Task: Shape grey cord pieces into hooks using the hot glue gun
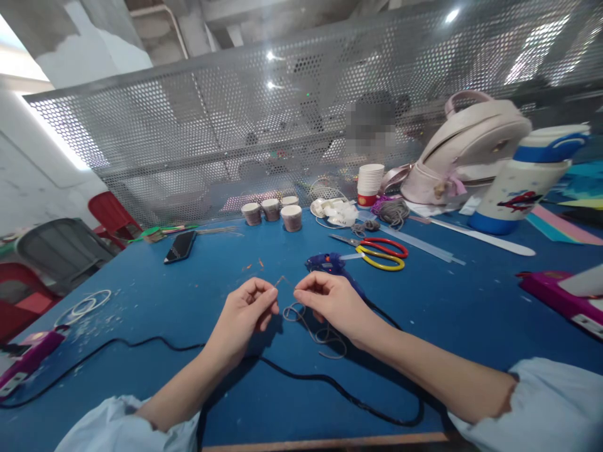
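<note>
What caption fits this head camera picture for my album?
Left hand and right hand pinch a cord over the table by a glue gun.

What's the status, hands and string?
Left hand pinches string end. Right hand pinches it too. Slack loops on blue table. Glue gun just behind right hand.

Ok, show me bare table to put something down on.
Bare blue table lies between the scissors and the pink case, right of the right hand. Another patch lies between the phone, white rings and left hand. Crowded: the far edge with paper cups, backpack, bottle; the thin cord between the hands. A black cable crosses the near side.
</note>
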`<state>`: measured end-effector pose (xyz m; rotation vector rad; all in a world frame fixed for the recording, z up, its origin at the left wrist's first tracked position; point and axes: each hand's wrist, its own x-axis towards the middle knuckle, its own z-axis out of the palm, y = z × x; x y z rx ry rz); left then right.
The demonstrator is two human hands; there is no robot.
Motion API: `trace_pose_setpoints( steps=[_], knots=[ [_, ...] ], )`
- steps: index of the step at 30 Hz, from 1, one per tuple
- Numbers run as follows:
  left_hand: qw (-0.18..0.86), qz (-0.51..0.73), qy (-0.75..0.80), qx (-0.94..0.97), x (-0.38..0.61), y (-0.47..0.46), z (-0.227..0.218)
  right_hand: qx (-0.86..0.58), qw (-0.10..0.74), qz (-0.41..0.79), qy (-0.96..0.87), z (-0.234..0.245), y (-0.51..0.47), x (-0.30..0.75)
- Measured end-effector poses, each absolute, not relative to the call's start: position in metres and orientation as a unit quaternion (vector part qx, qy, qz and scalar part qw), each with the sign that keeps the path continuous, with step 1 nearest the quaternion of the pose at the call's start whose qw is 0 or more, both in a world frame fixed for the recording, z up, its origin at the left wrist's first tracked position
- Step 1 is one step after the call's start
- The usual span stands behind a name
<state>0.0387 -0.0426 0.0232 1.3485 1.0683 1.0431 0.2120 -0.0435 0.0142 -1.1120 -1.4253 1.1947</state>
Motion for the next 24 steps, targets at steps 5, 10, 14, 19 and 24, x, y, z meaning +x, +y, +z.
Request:
trace_pose_setpoints(
  steps=[5,10,14,19,24],
  knots=[
    [0.56,0.45,0.429,0.548,0.0359,-0.0415,0.025,-0.46,0.472,0.5,-0.562,0.0138,-0.0427,0.2115],
    [0.611,0.435,0.401,0.526,0.0349,-0.042,0.0285,-0.453,0.465,0.509,-0.565,0.0105,-0.0421,0.2116],
    [0.618,0.433,0.404,0.516,0.0356,-0.0426,0.0309,-0.452,0.465,0.516,-0.56,0.0088,-0.0426,0.2112],
    [0.617,0.409,0.421,0.525,0.0361,-0.041,0.0289,-0.453,0.459,0.526,-0.555,0.0096,-0.0433,0.2099],
    [0.618,0.414,0.425,0.516,0.0351,-0.0407,0.0272,-0.451,0.454,0.533,-0.554,0.0105,-0.0438,0.2085]
  ],
)
